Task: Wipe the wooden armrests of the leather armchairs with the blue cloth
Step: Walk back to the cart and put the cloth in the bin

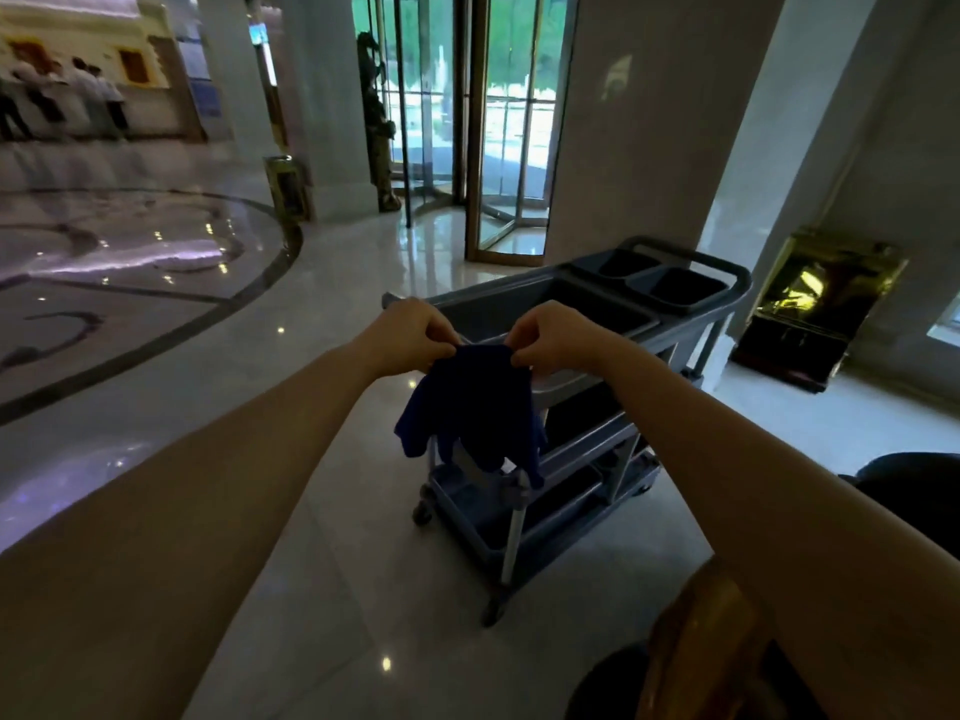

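Note:
A dark blue cloth (475, 407) hangs in the air in front of me, held by its top edge. My left hand (410, 332) pinches its upper left corner and my right hand (553, 335) pinches its upper right corner. Both arms reach forward over the floor. At the bottom right, a curved glossy wooden armrest (701, 636) shows under my right forearm, with dark leather (613, 683) beside it. Another dark leather chair part (914, 491) sits at the right edge.
A grey three-tier service cart (587, 423) on wheels stands just behind the cloth. A revolving glass door (498, 127) and pale pillars lie beyond. A gold-coloured bin (826, 304) stands at the right wall. Several people stand at the far left counter. The marble floor is glossy.

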Demonstrator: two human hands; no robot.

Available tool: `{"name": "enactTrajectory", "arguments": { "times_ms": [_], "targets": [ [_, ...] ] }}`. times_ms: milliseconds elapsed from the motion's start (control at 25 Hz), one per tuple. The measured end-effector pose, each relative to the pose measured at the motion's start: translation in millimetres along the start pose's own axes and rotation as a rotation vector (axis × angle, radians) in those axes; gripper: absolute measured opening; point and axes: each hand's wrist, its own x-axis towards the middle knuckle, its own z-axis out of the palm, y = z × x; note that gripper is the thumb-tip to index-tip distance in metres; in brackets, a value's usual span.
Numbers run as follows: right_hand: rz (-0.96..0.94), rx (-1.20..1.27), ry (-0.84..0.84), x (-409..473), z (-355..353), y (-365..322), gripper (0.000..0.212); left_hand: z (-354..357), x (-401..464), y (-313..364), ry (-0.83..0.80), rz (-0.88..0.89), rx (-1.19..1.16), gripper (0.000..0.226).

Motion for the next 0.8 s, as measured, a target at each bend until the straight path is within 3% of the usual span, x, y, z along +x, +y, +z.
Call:
{"name": "enactTrajectory", "arguments": {
  "times_ms": [320, 600, 800],
  "targets": [
    [0.176, 0.014, 0.112, 126, -42, 33, 0.017, -27, 168, -55, -0.073, 0.229, 0.065, 0.016],
    [0.357, 0.010, 0.260, 207, -69, 37, 0.016, -51, 293, -88, -0.215, 0.404, -0.050, 0.016],
    [0.430, -0.017, 0.314, 254, -92, 51, 0.018, -48, 366, -100, -0.231, 0.503, -0.068, 0.015]
  ]
}}
